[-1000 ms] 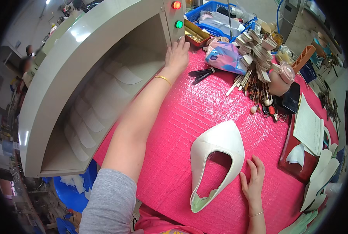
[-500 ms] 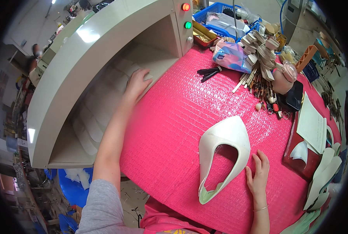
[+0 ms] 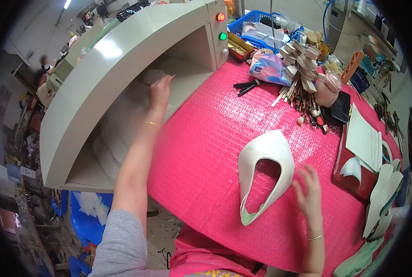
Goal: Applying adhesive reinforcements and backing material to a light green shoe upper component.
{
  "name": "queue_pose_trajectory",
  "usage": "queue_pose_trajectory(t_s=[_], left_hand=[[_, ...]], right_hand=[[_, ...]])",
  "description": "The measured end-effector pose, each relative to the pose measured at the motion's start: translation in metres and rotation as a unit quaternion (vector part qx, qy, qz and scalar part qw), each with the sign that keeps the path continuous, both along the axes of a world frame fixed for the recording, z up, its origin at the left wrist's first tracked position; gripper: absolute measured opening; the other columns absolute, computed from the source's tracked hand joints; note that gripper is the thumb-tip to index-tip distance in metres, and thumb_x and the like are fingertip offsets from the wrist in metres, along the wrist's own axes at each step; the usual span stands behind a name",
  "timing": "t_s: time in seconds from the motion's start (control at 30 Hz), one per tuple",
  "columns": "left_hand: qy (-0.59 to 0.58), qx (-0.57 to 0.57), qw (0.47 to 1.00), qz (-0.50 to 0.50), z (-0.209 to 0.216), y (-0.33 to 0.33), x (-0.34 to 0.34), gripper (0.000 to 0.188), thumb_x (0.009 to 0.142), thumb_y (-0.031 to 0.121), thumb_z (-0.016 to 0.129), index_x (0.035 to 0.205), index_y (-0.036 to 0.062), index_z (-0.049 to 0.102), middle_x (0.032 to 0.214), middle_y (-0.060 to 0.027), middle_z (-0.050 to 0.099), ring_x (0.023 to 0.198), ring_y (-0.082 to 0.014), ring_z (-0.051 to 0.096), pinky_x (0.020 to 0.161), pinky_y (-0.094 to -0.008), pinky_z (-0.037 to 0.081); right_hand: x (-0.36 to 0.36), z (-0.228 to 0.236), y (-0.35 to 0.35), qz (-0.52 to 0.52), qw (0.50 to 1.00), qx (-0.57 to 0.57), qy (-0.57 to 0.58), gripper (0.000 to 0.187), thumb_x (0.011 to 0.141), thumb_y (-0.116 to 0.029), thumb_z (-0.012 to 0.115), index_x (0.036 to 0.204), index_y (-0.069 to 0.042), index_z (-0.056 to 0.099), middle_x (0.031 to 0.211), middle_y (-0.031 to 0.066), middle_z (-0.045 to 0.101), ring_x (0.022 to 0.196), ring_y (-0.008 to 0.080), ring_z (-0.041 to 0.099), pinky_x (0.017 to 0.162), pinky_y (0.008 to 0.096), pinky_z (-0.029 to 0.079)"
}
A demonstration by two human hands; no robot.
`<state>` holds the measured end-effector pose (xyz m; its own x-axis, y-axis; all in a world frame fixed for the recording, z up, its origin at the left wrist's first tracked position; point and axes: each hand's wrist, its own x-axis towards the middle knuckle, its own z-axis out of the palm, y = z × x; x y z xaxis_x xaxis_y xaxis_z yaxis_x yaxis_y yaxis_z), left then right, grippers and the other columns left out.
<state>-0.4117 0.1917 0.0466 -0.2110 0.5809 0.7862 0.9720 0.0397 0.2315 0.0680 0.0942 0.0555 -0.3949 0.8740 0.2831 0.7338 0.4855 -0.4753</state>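
A white pointed shoe upper (image 3: 276,147) lies on the pink table cover (image 3: 201,161), its toe pointing away from me and its opening facing up. To its right is my right hand (image 3: 310,196), fingers apart and holding nothing. My left arm reaches into the mouth of a cream-coloured, arch-shaped machine (image 3: 105,64). At that mouth my left hand (image 3: 160,92) is closed, fingertips drawn together; what they grip, if anything, is unclear. A pale piece (image 3: 153,75) shows just beyond the fingers. More pale, flat pieces (image 3: 105,150) lie inside the machine, partly blurred.
Wooden sticks and brushes (image 3: 303,92) are heaped at the far right beside a blue basket (image 3: 252,23). A dark phone (image 3: 340,107), a notebook (image 3: 364,138) and white cut pieces (image 3: 380,198) line the right side. A blue stool (image 3: 83,226) stands below the machine.
My left hand has turned and its fingers have drawn together at the machine's mouth. My right hand has lifted slightly beside the shoe upper. The whole view has shifted a little.
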Motion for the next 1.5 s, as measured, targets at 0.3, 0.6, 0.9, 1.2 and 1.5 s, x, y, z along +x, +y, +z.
queue_pose_trajectory(t_s=[0.3,0.6,0.9,1.2,1.5], left_hand=[[-0.307,-0.218,0.895,-0.237,0.118,-0.047,0.078,0.012,0.081,0.006,0.054,0.085,-0.0035,0.061,0.072,-0.0016,0.061,0.068,-0.0071,0.058,0.058,-0.0232,0.046],[0.063,-0.189,0.878,-0.436,0.157,-0.151,0.187,0.027,0.075,0.008,0.060,0.101,0.0003,0.057,0.089,-0.0136,0.061,0.080,-0.0257,0.060,0.071,-0.0281,0.047],[0.143,-0.273,0.884,-0.353,0.066,-0.221,0.258,0.057,0.070,0.033,0.064,0.110,-0.0055,0.050,0.116,-0.0210,0.047,0.117,-0.0298,0.039,0.104,-0.0430,0.018],[0.169,-0.490,0.713,-0.471,0.041,-0.183,0.279,0.030,0.073,0.026,0.060,0.057,0.0001,0.058,0.059,-0.0144,0.054,0.064,-0.0324,0.053,0.068,-0.0424,0.043],[-0.639,-0.302,0.487,-0.513,0.100,-0.208,0.294,0.036,0.092,0.026,0.040,0.105,-0.0039,0.054,0.109,-0.0101,0.057,0.106,-0.0163,0.048,0.092,-0.0308,0.033]], right_hand=[[-0.161,0.047,0.047,0.187,0.664,-0.644,0.331,0.071,0.085,-0.060,0.026,0.124,-0.001,0.037,0.105,0.0155,0.055,0.094,0.0248,0.056,0.081,0.0385,0.045],[-0.188,0.038,0.034,0.145,0.571,-0.572,0.570,0.061,0.086,-0.049,0.041,0.118,0.003,0.040,0.105,0.0194,0.054,0.096,0.0316,0.055,0.084,0.0445,0.044],[0.030,0.082,-0.073,-0.015,0.650,-0.383,0.656,0.040,0.082,-0.016,0.050,0.119,-0.001,0.043,0.099,0.0076,0.057,0.083,0.0131,0.059,0.069,0.0249,0.050],[0.073,0.047,-0.117,-0.032,0.713,-0.296,0.635,0.040,0.081,-0.005,0.055,0.118,0.001,0.043,0.104,0.0096,0.057,0.088,0.0153,0.059,0.075,0.0259,0.050],[-0.006,0.083,-0.125,0.031,0.758,-0.096,0.645,0.029,0.080,-0.001,0.057,0.108,0.005,0.053,0.098,0.0094,0.060,0.088,0.0116,0.057,0.075,0.0242,0.046]])
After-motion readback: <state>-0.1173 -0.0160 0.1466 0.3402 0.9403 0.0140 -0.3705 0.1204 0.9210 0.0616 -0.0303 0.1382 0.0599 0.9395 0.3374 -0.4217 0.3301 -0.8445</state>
